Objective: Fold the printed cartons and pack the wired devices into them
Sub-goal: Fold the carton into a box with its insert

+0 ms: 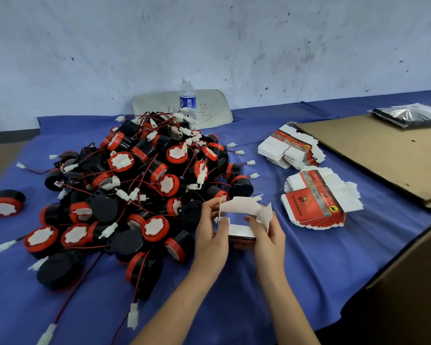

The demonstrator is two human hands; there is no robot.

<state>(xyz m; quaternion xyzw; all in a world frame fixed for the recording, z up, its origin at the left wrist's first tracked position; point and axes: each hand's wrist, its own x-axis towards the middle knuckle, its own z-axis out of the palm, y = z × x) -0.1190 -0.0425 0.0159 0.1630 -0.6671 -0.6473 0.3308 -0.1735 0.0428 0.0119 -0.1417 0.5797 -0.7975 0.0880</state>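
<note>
just below the middle of the frame, both hands are holding one half-formed carton [240, 231] over the blue cloth [309, 270]. the left hand [210, 232] is curling round its left edge and pinching a white flap. the right hand [268, 236] is gripping the right end, fingers bent round another raised flap. the flaps are standing open, so the box looks only partly shaped.

the thin card is likely bending easily, so a hard or crooked pinch could crease a flap off its score line or tear it. in the pile of wired devices [135, 190], left of the hands, the red leads are crossing each other, so lifting one device could drag its neighbours along. a lead or white plug could also get trapped under a closing flap. the flat cartons [319, 202] at right are fanning out and could slide if brushed.
</note>
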